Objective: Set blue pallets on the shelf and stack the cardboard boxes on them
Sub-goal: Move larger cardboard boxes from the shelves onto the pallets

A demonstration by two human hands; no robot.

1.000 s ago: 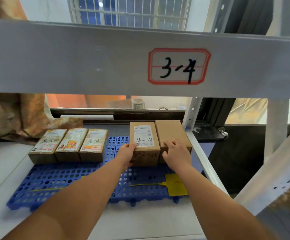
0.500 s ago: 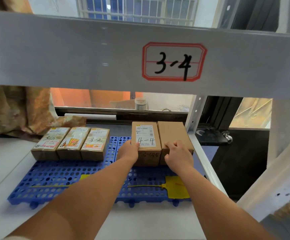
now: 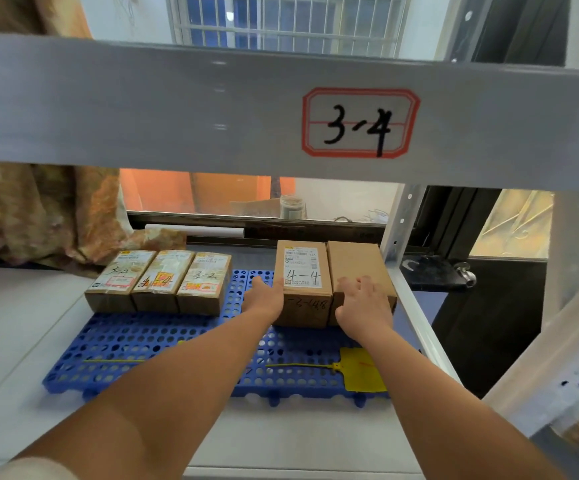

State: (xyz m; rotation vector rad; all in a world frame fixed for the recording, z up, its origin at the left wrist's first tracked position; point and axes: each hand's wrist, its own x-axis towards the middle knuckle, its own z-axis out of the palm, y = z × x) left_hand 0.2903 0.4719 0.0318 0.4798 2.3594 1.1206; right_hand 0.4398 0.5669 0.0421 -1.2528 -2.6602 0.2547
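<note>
Head view. On the blue pallet [image 3: 163, 344], three taped boxes [image 3: 158, 282] lie at its rear left. The left hand [image 3: 264, 299] presses flat, fingers extended, against the left side of the box marked 4-4 [image 3: 303, 289]. The right hand [image 3: 362, 304] rests with spread fingers [image 3: 364, 282] atop the plain box [image 3: 357, 265], at the pallet's rear right.

A parcel storeroom: labelled parcels [image 3: 158, 280] sit below a metal shelf beam [image 3: 142, 109] tagged "3-4" [image 3: 360, 123].
</note>
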